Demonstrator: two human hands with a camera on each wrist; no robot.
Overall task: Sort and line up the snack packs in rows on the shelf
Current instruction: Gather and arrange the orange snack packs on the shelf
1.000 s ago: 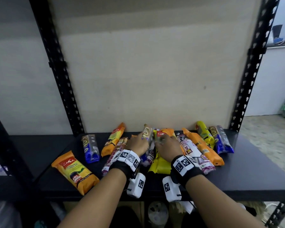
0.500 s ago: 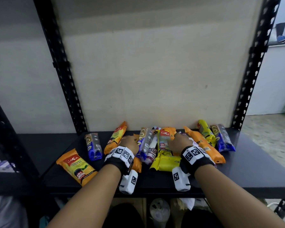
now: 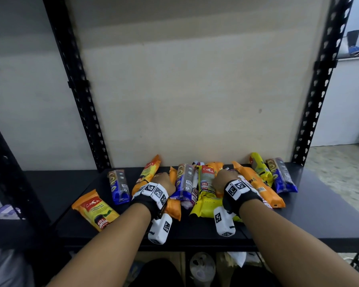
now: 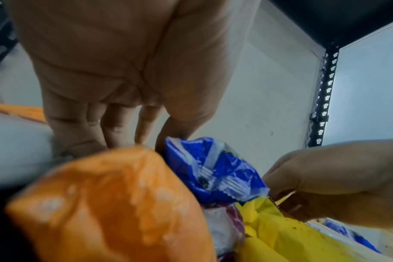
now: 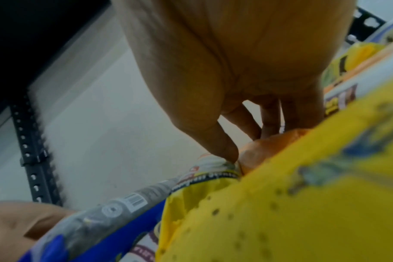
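Note:
Several snack packs lie across the black shelf (image 3: 319, 214). My left hand (image 3: 164, 180) rests with fairly straight fingers (image 4: 123, 127) on an orange pack (image 3: 174, 206) (image 4: 110, 203), its thumb against a blue-grey pack (image 3: 184, 183) (image 4: 213, 173). My right hand (image 3: 224, 179) (image 5: 236, 115) reaches over a yellow pack (image 3: 205, 195) (image 5: 303, 203) and pinches the top of an orange pack (image 3: 216, 165) (image 5: 269, 147) between thumb and fingers. The blue-grey pack and a white-purple pack (image 3: 193, 193) lie between the hands.
Front left lies an orange pack (image 3: 94, 210), then a blue pack (image 3: 118, 186) and a tilted orange pack (image 3: 147, 172). To the right are a long orange pack (image 3: 257, 183), a yellow pack (image 3: 260, 168) and a blue pack (image 3: 282, 176). Black uprights (image 3: 77, 83) flank the bay.
Both hands have spread apart from the middle, the left one going left. The blue-grey and yellow packs now lie straighter, side by side between them.

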